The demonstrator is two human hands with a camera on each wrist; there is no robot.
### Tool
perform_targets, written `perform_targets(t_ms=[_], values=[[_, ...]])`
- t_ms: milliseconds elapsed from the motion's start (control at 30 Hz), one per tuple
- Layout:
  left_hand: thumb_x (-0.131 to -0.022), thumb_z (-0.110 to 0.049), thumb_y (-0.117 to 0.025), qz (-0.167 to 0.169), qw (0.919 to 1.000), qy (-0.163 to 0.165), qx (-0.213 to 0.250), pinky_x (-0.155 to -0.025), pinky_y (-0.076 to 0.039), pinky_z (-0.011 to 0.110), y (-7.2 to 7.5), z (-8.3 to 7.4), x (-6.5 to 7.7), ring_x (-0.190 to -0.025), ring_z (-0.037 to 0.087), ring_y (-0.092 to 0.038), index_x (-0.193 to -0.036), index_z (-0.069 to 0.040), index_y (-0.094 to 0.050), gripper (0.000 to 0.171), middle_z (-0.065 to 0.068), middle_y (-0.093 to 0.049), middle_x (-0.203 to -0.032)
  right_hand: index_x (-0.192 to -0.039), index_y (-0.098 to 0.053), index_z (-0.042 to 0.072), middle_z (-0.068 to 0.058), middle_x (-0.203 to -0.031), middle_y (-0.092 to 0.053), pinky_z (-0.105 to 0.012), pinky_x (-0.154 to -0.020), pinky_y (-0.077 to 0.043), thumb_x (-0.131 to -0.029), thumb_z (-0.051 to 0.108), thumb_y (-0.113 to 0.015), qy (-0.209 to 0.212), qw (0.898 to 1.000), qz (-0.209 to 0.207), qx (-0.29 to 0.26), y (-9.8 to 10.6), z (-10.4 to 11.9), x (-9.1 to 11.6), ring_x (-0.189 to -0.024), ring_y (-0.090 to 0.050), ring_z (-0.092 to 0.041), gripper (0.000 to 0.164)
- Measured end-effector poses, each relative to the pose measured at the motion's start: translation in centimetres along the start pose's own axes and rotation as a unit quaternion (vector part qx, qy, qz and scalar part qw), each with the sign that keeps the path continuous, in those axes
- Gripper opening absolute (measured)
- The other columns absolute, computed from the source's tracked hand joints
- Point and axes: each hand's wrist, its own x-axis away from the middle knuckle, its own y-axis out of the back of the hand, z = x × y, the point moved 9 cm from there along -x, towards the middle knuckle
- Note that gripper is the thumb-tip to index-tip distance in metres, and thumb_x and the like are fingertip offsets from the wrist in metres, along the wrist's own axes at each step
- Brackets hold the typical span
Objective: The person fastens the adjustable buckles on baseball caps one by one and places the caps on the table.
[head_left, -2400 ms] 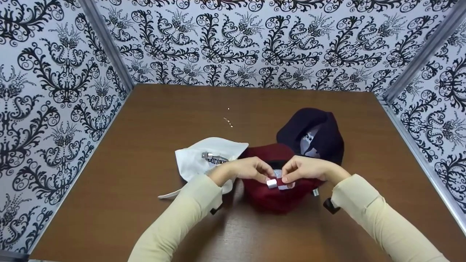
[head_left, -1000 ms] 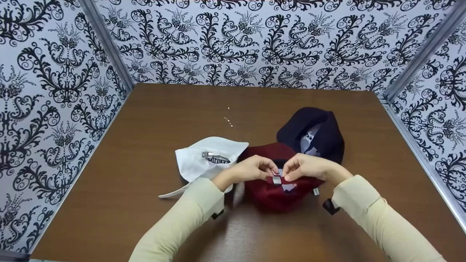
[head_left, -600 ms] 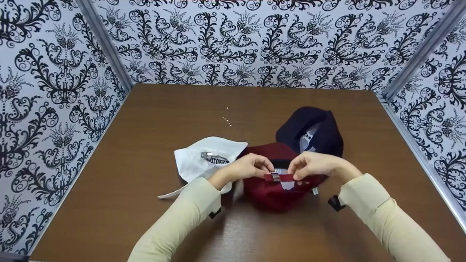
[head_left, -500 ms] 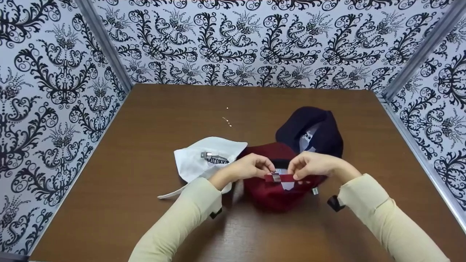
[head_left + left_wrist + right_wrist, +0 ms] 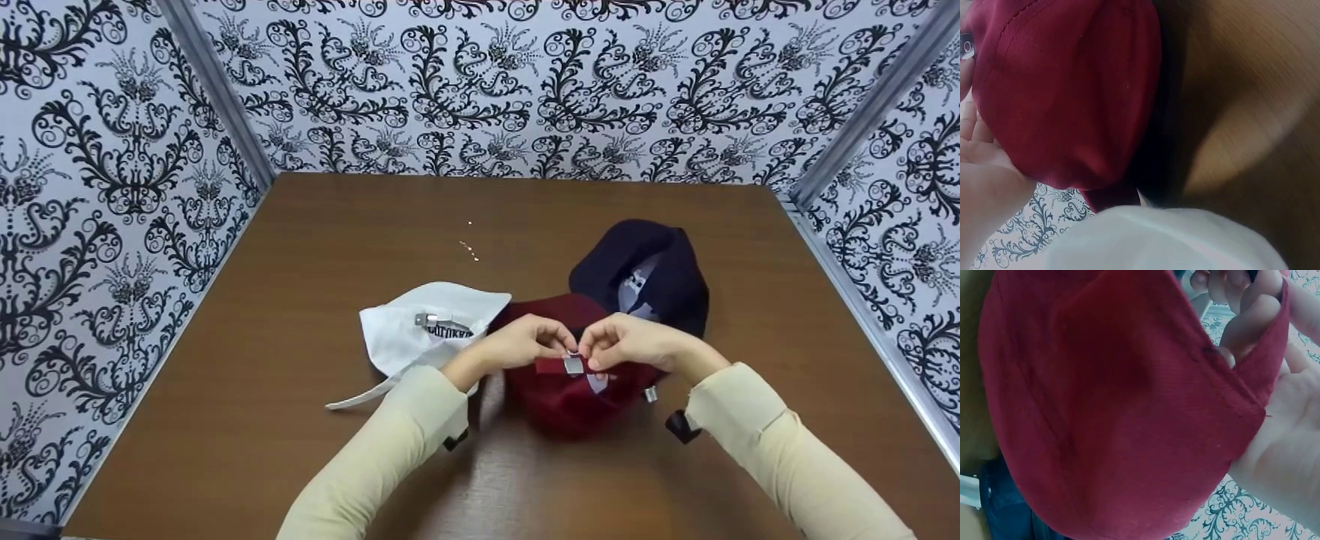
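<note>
A dark red cap [image 5: 559, 409] sits with its back opening and strap toward me. My left hand [image 5: 521, 343] pinches the metal buckle [image 5: 574, 365] on the cap's strap. Close beside it, my right hand [image 5: 634, 341] pinches the red strap [image 5: 1268, 357] between thumb and fingers. The strap's tail [image 5: 549, 365] sticks out to the left of the buckle. From the left wrist, the cap's side [image 5: 1067, 84] fills much of the view, with the buckle just at the left edge. In the right wrist view the strap loops past the curled fingers.
A white cap [image 5: 397, 337] with a metal buckle [image 5: 427, 320] and a loose strap [image 5: 360, 397] lies left of the red one. Behind to the right is a navy cap [image 5: 619, 262]. Patterned walls [image 5: 480, 97] surround the brown table [image 5: 360, 232].
About half a second ago the hands were apart with the strap stretched between them. Since then they have come together, and the buckle has shifted right toward my right fingers.
</note>
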Motion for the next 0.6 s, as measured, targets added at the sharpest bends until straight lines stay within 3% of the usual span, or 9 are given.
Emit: perform_targets(t_ms=[167, 333, 600], values=[[-0.081, -0.003, -0.06, -0.007, 0.9999, 0.013, 0.005, -0.062, -0.04, 0.014, 0.5, 0.6, 0.7, -0.07, 0.001, -0.054, -0.092, 0.002, -0.063, 0.013, 0.012, -0.065, -0.086, -0.097, -0.05, -0.017, 0.009, -0.068, -0.061, -0.019, -0.061, -0.045, -0.081, 0.008, -0.058, -0.005, 1.0, 0.004, 0.013, 0.7, -0.2, 0.7, -0.063, -0.056, -0.002, 0.031], [-0.081, 0.0, -0.058, -0.005, 0.9996, 0.019, 0.023, -0.063, -0.041, 0.015, 0.8, 1.1, 1.2, -0.07, 0.002, -0.054, -0.092, 0.004, -0.061, 0.013, 0.01, -0.064, -0.084, -0.091, -0.056, -0.015, 0.008, -0.063, -0.06, -0.018, -0.06, -0.044, -0.081, 0.009, -0.059, -0.025, 0.998, -0.001, 0.053, 1.2, -0.9, 1.2, -0.06, -0.056, -0.002, 0.026], [-0.078, -0.002, -0.061, 0.011, 0.9995, 0.01, 0.026, -0.063, -0.04, 0.014, 0.1, 0.4, 1.1, -0.068, 0.002, -0.052, -0.091, 0.003, -0.061, 0.014, -0.003, -0.059, -0.074, -0.084, -0.057, -0.013, 0.009, -0.057, -0.054, -0.019, -0.057, -0.042, -0.082, 0.01, -0.058, -0.005, 0.997, -0.026, 0.07, 1.1, -0.6, 0.5, -0.053, -0.051, -0.003, 0.023]])
